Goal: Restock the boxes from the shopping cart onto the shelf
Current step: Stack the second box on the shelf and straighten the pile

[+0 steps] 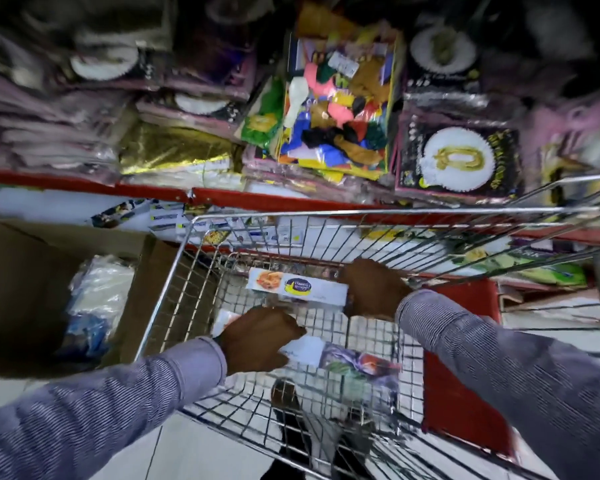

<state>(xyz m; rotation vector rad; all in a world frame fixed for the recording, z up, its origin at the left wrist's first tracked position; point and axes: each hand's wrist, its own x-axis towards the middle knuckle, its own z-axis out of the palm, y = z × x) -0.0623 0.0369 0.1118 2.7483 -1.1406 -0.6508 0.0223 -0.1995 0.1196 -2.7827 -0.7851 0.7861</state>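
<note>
My right hand (374, 289) closed on the far box's (297, 288) end, my left hand (258, 336) curled over the near box (343, 362); both seemed light, stiff cartons, best gripped endwise.

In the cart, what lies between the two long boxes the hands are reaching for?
Head view: only bare wire cart floor lies between the far box and the near box; the left hand partly overlaps that gap.

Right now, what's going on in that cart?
Both hands down in the cart. Right hand grips far box. Left hand on near box. Nothing blocking.
</note>
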